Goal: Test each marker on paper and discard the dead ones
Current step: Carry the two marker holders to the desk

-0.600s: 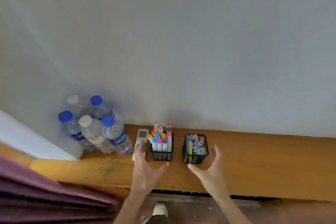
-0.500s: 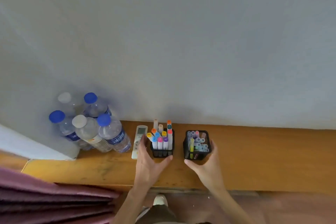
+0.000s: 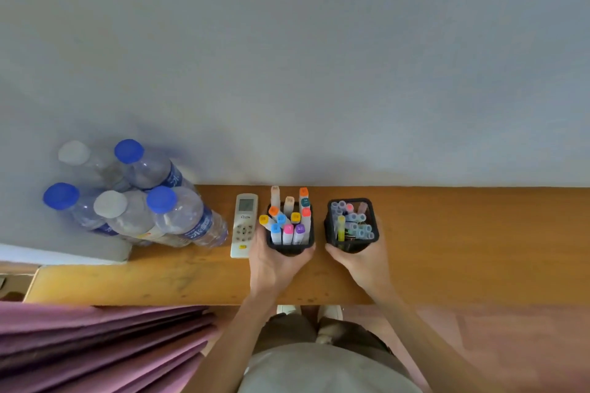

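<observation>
Pink curtain (image 3: 95, 348) cut off at left edge.

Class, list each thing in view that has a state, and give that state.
Left hand: grips left marker cup.
Right hand: grips right marker cup.
Left marker cup: upright, full.
Right marker cup: upright, full.
Markers: capped.
Bottles: capped.
Remote: lying flat.

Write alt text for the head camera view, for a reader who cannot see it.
Seen from above, a person's left hand grips a black mesh cup of colourful markers while the right hand grips a second black cup of pastel pens, both on a wooden ledge against a grey wall. Left of them lie a white remote and five water bottles.
</observation>
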